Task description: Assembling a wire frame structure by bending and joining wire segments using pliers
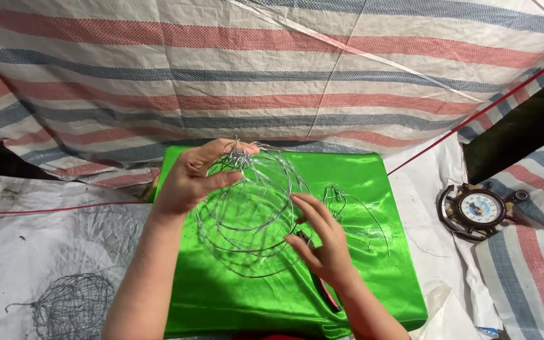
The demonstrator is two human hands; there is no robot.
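Clearly the work is partway through: a rounded cage of thin silver wire hoops (250,208) stands over a bright green satin cloth (373,264) spread on the counter, and its ribs already bow out into a globe shape gathered to a twisted knot at the top. The left hand (190,176) is closed around that knot, thumb and fingers pinching the bundled wire ends and steadying the frame. The right hand (322,236) is open, fingers spread and resting against the lower right side of the hoops, not clenched on anything that I can make out. Just beside it on the cloth lie a few loose bent strands of silver wire (354,211), which suggests more pieces are yet to go on, and the hoops still look sparse and uneven. A dark-handled tool (325,293) lies partly under the right wrist. Off to the left, on the grey-white sheet, sits a denser finished-looking wire ball (73,302). To the right rests a small round clock in a dark ship's-wheel frame (478,211).
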